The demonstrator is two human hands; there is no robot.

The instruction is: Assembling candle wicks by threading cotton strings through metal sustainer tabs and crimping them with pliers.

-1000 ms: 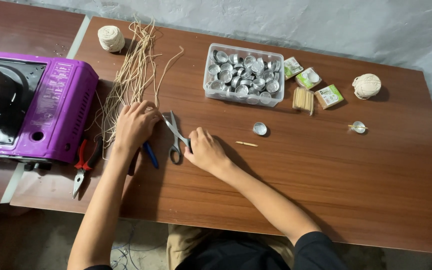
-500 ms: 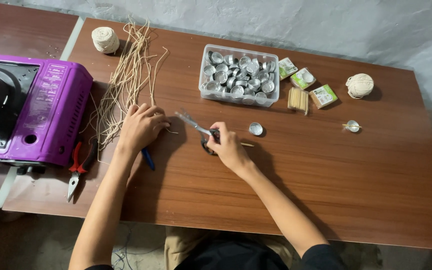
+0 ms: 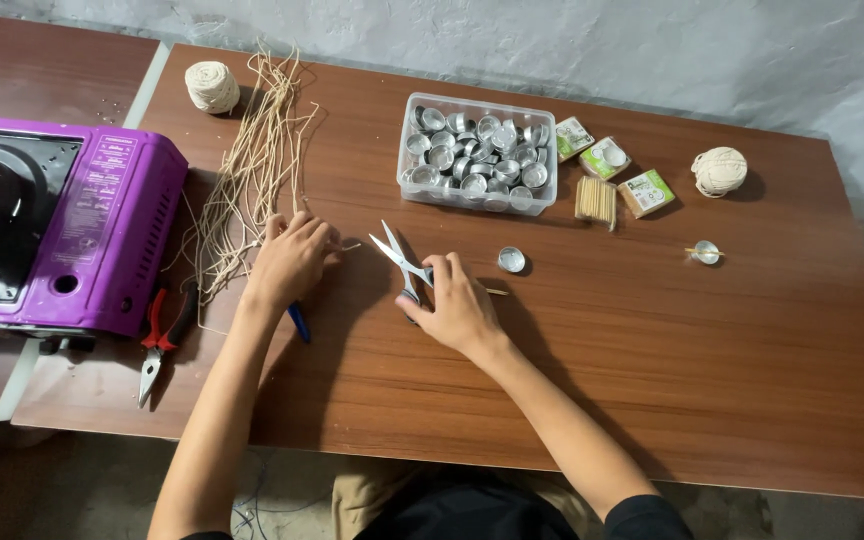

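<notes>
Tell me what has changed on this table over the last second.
The right hand took up the scissors that lay in front of the person, lifted them and swung them to the right; their blades are now open. The left hand kept its place on the cut strings. The purple stove, pliers, tub of metal cups and twine balls did not move.

- A brown wooden table (image 3: 652,380) lies under my grip.
- A rough whitewashed wall (image 3: 652,50) runs beyond it.
- Another wooden table (image 3: 42,40) stands to my left.
</notes>
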